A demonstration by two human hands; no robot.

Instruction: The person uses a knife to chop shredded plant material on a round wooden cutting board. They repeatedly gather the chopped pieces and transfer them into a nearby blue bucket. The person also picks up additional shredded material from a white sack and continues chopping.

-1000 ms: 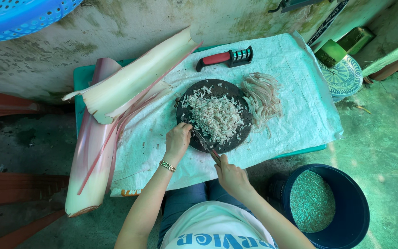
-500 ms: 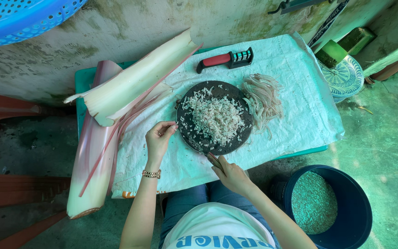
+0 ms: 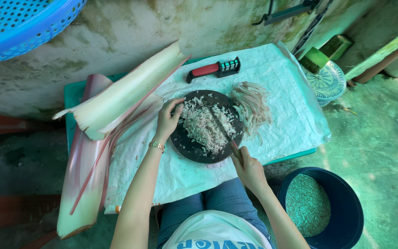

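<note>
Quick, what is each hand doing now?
Left hand: open, fingers on the board edge.
Right hand: closed on the knife.

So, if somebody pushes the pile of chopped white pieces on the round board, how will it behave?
The chopped pile would probably scatter, being loose small bits. It looks light and may cling damply to the dark round board. The knife in the right hand lies across it.

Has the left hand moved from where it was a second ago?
Yes. The left hand has shifted from the near left part of the round chopping board out and up to its far left rim, fingers at the edge of the chopped pile.
</note>
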